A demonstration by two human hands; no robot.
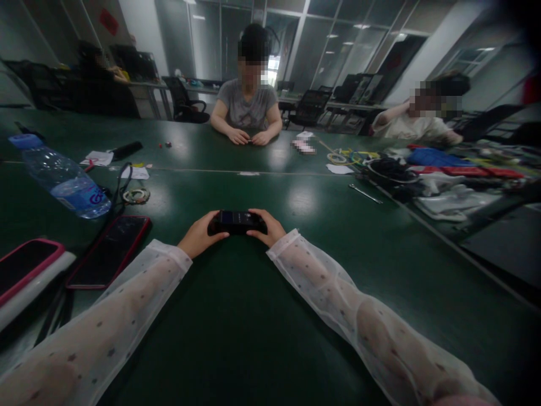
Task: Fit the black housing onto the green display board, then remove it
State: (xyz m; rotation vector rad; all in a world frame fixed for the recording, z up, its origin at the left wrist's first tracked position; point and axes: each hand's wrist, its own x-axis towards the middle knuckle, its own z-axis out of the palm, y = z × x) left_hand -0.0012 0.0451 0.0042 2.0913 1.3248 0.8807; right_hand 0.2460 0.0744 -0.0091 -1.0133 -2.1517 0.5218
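Observation:
Between my two hands is a black handheld device [238, 223] with a small dark screen and pale markings on its face. My left hand [202, 235] grips its left end, thumb along the near edge. The right end is in my right hand [269, 226], with the fingers at the top and the thumb on the near side. The device is held over the green table [245, 316]; whether it touches the surface, I cannot tell. Sheer white dotted sleeves cover both forearms.
On the left are a water bottle [63, 179], a red-edged phone [110, 252], a pink-cased phone [29, 265] and a coiled band [136, 195]. A wrench [366, 193] and heaped cables [391, 170] lie right. A person [247, 104] sits opposite.

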